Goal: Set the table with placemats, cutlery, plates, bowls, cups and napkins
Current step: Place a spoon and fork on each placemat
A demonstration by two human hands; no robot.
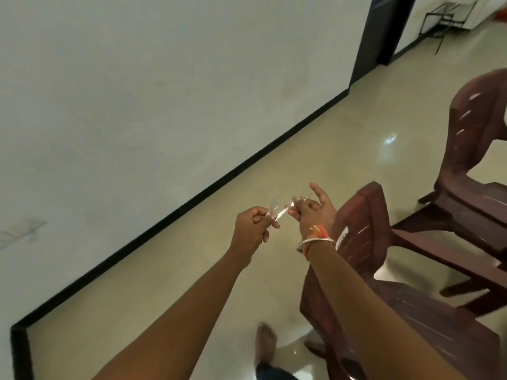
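The left hand (248, 231) and right hand (312, 212) are both pinching clear plastic cutlery (277, 212), its length running between them, nearer neither.

Room: plain wall, tiled floor, two chairs.
Pale wall (137, 91) meets glossy beige floor (315, 154) at a black skirting (192, 193). Two brown plastic chairs (365, 242) stand at right, near each other. Dark door frame (381, 34) at top; a metal frame (444, 15) beyond. Light glare (391, 139) on floor.
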